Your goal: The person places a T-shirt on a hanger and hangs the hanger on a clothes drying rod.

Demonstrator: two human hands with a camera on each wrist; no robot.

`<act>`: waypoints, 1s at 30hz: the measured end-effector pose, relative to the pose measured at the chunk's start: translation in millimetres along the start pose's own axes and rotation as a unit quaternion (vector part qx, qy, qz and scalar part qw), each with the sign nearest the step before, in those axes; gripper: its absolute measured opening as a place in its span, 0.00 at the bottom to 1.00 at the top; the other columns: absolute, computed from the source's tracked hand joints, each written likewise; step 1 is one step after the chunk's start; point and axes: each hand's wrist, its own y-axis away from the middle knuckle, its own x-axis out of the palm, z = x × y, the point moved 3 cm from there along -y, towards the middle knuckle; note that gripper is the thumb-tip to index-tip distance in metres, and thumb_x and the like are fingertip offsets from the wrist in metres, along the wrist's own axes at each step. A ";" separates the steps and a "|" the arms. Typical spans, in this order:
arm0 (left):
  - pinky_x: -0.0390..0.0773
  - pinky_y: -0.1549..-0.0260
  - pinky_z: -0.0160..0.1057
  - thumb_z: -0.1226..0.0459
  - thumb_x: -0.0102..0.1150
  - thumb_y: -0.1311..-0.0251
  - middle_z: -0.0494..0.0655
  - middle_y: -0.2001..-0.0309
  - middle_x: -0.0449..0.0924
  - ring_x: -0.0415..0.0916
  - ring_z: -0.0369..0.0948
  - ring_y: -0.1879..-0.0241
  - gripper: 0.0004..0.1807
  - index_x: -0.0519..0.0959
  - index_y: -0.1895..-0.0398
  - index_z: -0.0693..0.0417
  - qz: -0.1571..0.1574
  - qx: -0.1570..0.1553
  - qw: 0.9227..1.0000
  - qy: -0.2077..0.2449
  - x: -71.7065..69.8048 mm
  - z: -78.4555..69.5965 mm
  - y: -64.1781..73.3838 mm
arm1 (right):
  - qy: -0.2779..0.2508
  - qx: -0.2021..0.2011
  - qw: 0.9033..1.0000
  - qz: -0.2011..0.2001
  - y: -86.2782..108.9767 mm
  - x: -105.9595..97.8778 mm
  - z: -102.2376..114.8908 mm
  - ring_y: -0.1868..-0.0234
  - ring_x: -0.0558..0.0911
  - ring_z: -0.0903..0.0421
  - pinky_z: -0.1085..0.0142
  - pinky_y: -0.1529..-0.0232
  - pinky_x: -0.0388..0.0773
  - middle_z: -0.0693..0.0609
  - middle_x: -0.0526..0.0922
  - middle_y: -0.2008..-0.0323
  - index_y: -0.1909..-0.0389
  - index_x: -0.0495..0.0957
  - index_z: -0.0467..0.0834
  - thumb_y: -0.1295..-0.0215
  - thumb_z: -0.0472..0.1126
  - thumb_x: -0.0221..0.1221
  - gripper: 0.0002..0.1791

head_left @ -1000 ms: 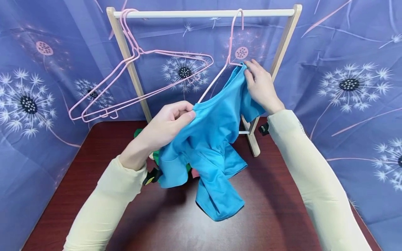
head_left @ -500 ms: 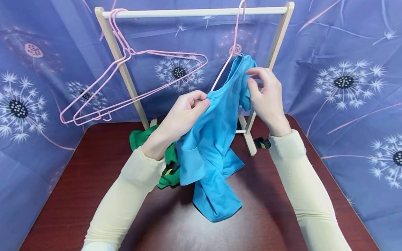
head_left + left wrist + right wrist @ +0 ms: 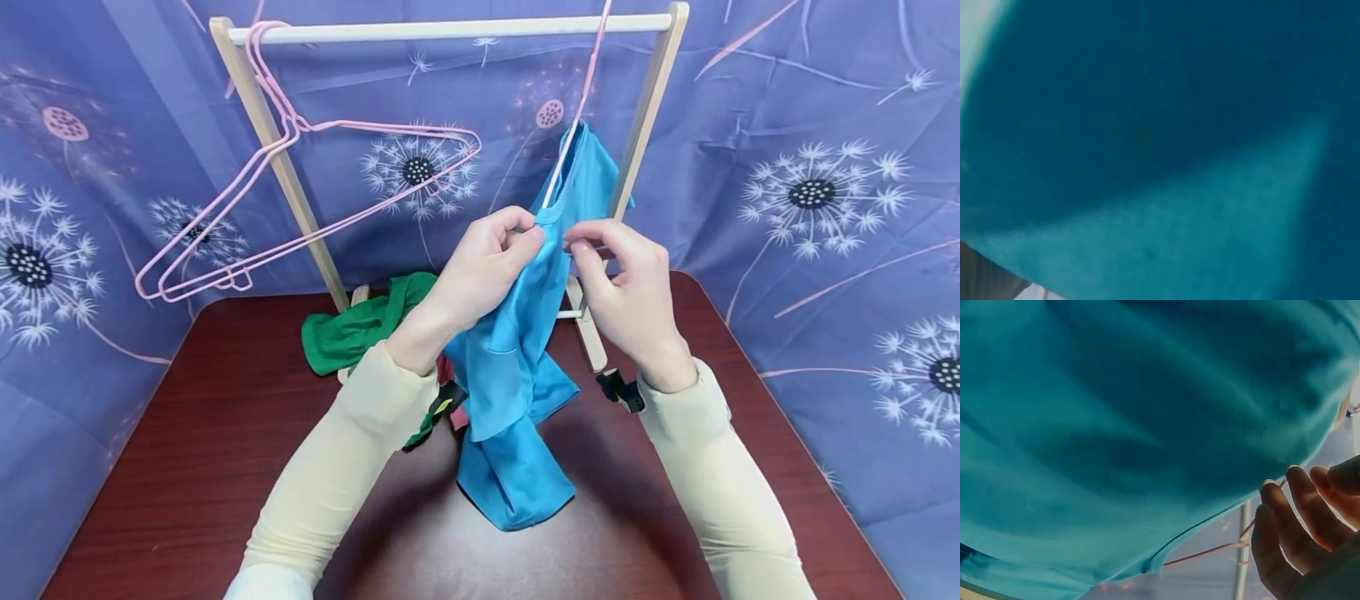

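A blue short-sleeved shirt [image 3: 517, 333] hangs at a slant from a pink hanger [image 3: 590, 79], whose lower part runs inside the neckline. My left hand [image 3: 480, 267] pinches the shirt's neckline beside the hanger arm. Just right of it, my right hand [image 3: 633, 287] has its fingers loosely bent, fingertips right at the cloth. In the right wrist view, those relaxed fingers [image 3: 1297, 525] reach the shirt's edge, with part of the pink hanger behind. Blue cloth [image 3: 1147, 256] fills nearly all of the left wrist view. The shirt's lower end drapes down over the table.
A wooden rack [image 3: 450, 32] stands at the back, with pink hangers [image 3: 202, 250] hooked on its left side. Green clothing [image 3: 360, 329] lies on the dark red table [image 3: 217, 400], with something reddish beside it. A patterned blue-purple curtain [image 3: 825, 275] surrounds the table.
My left hand has moved right and slightly up with the neckline. My right hand has left the shirt's far shoulder and come down beside the left hand. The hanger now leans and turns more edge-on.
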 end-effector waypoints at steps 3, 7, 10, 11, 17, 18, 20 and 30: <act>0.59 0.82 0.37 0.66 0.49 0.28 0.47 0.84 0.60 0.57 0.43 0.87 0.07 0.74 0.62 0.61 0.002 0.003 1.000 0.009 11.3 -4.6 -5.0 | -0.008 -0.012 0.999 -0.030 7.9 -4.7 8.3 0.70 0.79 0.60 0.71 0.67 0.74 0.48 0.83 0.70 0.64 0.83 0.36 0.31 0.37 0.52 0.13; 0.62 0.83 0.36 0.67 0.48 0.29 0.47 0.84 0.63 0.62 0.44 0.86 0.06 0.73 0.63 0.62 -0.012 0.008 1.000 0.026 21.5 -13.9 -9.9 | -0.018 -0.024 0.995 -0.092 14.4 -13.9 22.4 0.73 0.77 0.60 0.71 0.66 0.71 0.45 0.82 0.75 0.69 0.83 0.33 0.34 0.36 0.54 0.13; 0.62 0.82 0.36 0.67 0.48 0.29 0.46 0.85 0.62 0.63 0.45 0.86 0.06 0.73 0.63 0.63 -0.035 0.011 0.999 0.028 23.1 -20.2 -11.4 | -0.036 -0.023 0.991 -0.123 15.7 -19.7 35.5 0.74 0.77 0.62 0.72 0.67 0.70 0.43 0.80 0.78 0.71 0.81 0.29 0.36 0.34 0.54 0.12; 0.62 0.83 0.36 0.67 0.48 0.29 0.46 0.85 0.61 0.63 0.45 0.86 0.07 0.72 0.64 0.62 -0.039 0.011 0.999 0.029 23.5 -22.0 -12.2 | -0.045 -0.022 0.990 -0.132 15.7 -21.3 40.1 0.74 0.77 0.62 0.72 0.67 0.71 0.42 0.79 0.80 0.72 0.81 0.28 0.36 0.33 0.54 0.12; 0.58 0.83 0.36 0.67 0.49 0.30 0.47 0.85 0.61 0.58 0.44 0.86 0.07 0.72 0.67 0.60 -0.051 0.013 0.998 0.027 33.9 -33.8 -27.4 | -0.101 -0.039 0.976 -0.191 17.3 -27.1 57.7 0.77 0.76 0.61 0.72 0.70 0.71 0.40 0.75 0.83 0.75 0.78 0.24 0.37 0.31 0.56 0.12; 0.57 0.83 0.36 0.67 0.49 0.30 0.47 0.85 0.61 0.56 0.44 0.86 0.07 0.72 0.67 0.60 -0.055 0.015 0.998 0.021 36.5 -35.4 -31.5 | -0.107 -0.047 0.973 -0.201 18.4 -27.7 58.6 0.78 0.75 0.60 0.72 0.70 0.70 0.41 0.75 0.84 0.76 0.78 0.25 0.38 0.31 0.56 0.12; 0.55 0.83 0.35 0.67 0.50 0.30 0.46 0.85 0.59 0.55 0.42 0.86 0.07 0.72 0.68 0.59 -0.061 0.014 0.998 0.006 42.0 -36.6 -40.4 | -0.127 -0.071 0.965 -0.220 21.7 -28.1 59.7 0.80 0.73 0.57 0.71 0.70 0.70 0.40 0.74 0.85 0.78 0.77 0.25 0.39 0.29 0.57 0.11; 0.70 0.84 0.36 0.63 0.47 0.27 0.49 0.86 0.70 0.72 0.47 0.87 0.05 0.70 0.61 0.55 -0.011 -0.057 0.998 0.030 90.6 -12.7 -62.5 | -0.180 -0.253 0.944 -0.114 48.0 -13.9 75.5 0.81 0.75 0.45 0.58 0.71 0.75 0.40 0.78 0.81 0.76 0.79 0.27 0.41 0.29 0.57 0.08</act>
